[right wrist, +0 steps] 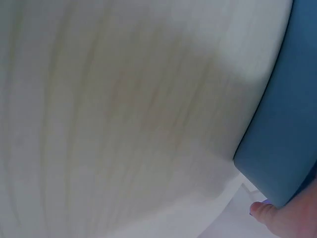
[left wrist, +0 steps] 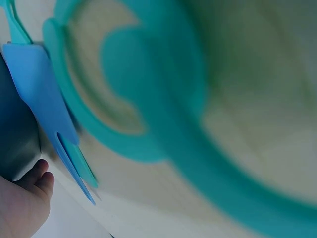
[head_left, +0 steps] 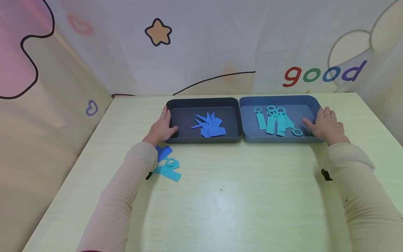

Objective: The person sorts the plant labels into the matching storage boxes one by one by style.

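My left hand (head_left: 160, 128) grips the left end of the dark grey tray (head_left: 204, 140), thumb over the rim and the other fingers along the outside. Flat blue tags (head_left: 217, 131) with pointed tails lie piled in that tray. At the right end of the blue-grey tray (head_left: 280, 139), my right hand (head_left: 328, 126) holds the wall, thumb inside the rim. Teal tags (head_left: 281, 122) with ring ends lie in it. Beside my left wrist are loose teal tags (head_left: 171, 175) and a blue tag (head_left: 164, 152), partly hidden by the sleeve. A blurred teal ring (left wrist: 181, 64) fills much of the left wrist view.
The two trays stand side by side, touching, near the back edge of the pale wooden table (head_left: 239, 203). Behind them hangs a printed cloth backdrop (head_left: 204, 45) with a star and the word "good". More cloth (head_left: 63, 115) closes off the left side.
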Demonstrator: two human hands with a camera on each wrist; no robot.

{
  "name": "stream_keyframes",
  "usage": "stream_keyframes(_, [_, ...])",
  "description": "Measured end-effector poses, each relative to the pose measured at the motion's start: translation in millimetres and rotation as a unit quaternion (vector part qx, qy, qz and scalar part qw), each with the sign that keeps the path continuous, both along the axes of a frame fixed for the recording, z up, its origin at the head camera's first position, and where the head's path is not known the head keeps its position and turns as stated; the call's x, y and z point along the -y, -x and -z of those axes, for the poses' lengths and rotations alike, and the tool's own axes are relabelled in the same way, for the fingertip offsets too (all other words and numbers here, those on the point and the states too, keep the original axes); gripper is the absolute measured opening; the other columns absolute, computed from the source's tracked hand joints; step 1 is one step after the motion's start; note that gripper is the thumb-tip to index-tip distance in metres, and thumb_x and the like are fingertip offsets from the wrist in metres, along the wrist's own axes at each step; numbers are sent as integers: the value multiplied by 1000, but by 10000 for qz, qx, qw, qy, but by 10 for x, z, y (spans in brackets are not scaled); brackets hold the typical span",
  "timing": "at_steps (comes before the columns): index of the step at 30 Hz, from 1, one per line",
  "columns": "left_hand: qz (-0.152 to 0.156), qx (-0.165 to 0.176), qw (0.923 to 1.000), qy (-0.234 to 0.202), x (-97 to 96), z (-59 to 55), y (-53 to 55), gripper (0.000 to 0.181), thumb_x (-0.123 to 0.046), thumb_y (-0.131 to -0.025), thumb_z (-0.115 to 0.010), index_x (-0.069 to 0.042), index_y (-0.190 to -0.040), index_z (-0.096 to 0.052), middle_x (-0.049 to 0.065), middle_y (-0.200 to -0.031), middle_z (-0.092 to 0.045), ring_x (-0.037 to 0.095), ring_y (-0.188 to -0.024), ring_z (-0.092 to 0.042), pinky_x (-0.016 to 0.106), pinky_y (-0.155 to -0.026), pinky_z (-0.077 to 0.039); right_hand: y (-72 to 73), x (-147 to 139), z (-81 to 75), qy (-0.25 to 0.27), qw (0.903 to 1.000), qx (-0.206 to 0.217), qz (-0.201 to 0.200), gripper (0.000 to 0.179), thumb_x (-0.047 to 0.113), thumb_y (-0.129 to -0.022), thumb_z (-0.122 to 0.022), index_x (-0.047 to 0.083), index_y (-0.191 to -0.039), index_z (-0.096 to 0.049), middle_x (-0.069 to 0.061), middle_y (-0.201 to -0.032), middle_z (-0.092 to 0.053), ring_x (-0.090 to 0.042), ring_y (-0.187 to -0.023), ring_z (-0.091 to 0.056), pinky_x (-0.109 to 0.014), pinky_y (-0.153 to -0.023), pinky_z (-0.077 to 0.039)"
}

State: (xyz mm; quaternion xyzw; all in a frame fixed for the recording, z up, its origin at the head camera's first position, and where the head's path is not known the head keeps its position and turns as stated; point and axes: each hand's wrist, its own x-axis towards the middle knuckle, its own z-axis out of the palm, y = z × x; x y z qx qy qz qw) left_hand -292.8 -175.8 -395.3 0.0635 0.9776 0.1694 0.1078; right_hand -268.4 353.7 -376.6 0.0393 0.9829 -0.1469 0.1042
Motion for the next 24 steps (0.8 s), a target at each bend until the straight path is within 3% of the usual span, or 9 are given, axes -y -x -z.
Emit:
stream_keyframes(9, [54,7,10000,39,2,-5,-2,84,-35,-100,-48,5,-155,1,17,-165,14,36,-153,-13,47,-121,-24,14,8,48,-104,9999,-36,16,101,59,-100,-32,-22,-145,8,-46,-150,9,-59,-142,4,-78,-108,-10])
stream_keyframes(15, [90,170,9996,183,3,-59,-27,87,-36,-99,-50,2,-156,3,17,-165,15,37,-151,-19,48,-118,-31,18,37,82,-239,9997,-82,32,103,61,-99,-33,-23,-145,5,-46,-150,8,-59,-142,1,-79,-107,-10])
stream_keyframes(19, [190,173,9989,401,-42,-167,-17,88,-41,-100,-49,1,-156,4,20,-165,12,42,-148,-24,55,-119,-25,-4,41,67,-273,9996,-101,37,101,59,-100,-34,-24,-144,4,-47,-150,6,-59,-141,-1,-79,-106,-11])
stream_keyframes(24, [357,-164,9961,789,-52,-413,-35,86,-41,-100,-48,2,-156,1,22,-165,7,44,-151,-11,62,-121,-10,-16,48,54,-290,9995,-77,35,98,55,-101,-33,-24,-144,4,-46,-150,6,-60,-141,-1,-79,-107,-11])
